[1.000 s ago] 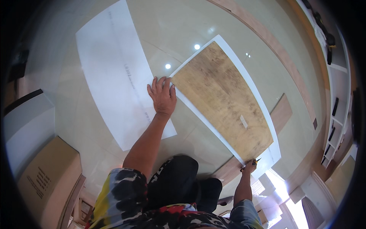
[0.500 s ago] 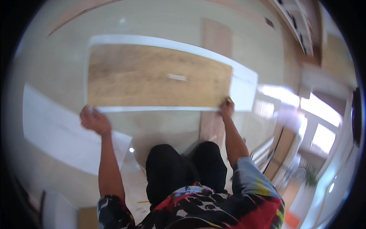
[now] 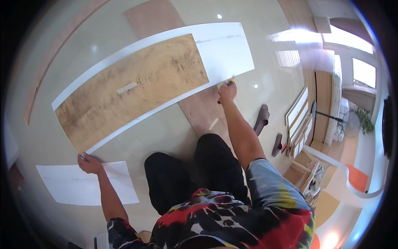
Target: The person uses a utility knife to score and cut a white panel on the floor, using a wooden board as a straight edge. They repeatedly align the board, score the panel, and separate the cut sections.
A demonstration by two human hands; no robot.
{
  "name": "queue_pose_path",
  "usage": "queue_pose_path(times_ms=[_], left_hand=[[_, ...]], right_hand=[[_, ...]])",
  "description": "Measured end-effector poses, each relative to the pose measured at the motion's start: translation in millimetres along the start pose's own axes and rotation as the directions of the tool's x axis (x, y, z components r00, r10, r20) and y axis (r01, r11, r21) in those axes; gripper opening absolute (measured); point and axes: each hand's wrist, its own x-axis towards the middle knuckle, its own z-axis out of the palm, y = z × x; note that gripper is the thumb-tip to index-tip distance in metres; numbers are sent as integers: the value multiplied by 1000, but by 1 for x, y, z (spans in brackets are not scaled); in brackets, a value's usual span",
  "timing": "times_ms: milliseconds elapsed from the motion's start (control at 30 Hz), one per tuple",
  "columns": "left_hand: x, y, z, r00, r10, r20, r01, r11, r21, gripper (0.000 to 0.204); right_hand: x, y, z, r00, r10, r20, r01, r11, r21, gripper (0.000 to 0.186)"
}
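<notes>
A tan wood-grain sheet (image 3: 157,70) with a short strip of pale tape on it lies over a longer white sheet (image 3: 228,52) that extends past it on the right. My left hand (image 3: 90,163) is closed at the near left corner, its fingertips pinching the sheets' edge. At the near edge on the right, my right hand (image 3: 227,90) is closed round a small yellow and dark tool (image 3: 231,81); its exact kind is hidden by my fingers. Both sheets slant, with the right end farther away from me.
Beneath the sheets runs a reddish-brown board (image 3: 203,110) on the glossy floor. Another white sheet (image 3: 89,184) lies near left. A long curved-looking strip (image 3: 54,56) is far left. Slippers (image 3: 261,119), stacked frames (image 3: 299,120) and a standing fan (image 3: 351,123) are on the right.
In view, the sheets have turned, their left end coming nearer and their right end going farther. My left hand has shifted nearer, my right hand farther and leftward. My head view has also turned.
</notes>
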Motion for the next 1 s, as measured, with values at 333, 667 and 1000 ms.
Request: queue_pose_path(times_ms=[333, 667, 1000], left_hand=[[-23, 2, 3, 988, 119, 97, -115, 992, -46, 43], [-25, 19, 10, 988, -41, 146, 43, 999, -8, 44], [-58, -5, -35, 936, -87, 341, -53, 923, 380, 51]], right_hand=[[66, 1, 16, 852, 450, 266, -523, 732, 437, 17], [99, 39, 5, 882, 313, 352, -444, 801, 401, 16], [112, 1, 23, 857, 146, 494, -359, 857, 369, 22]])
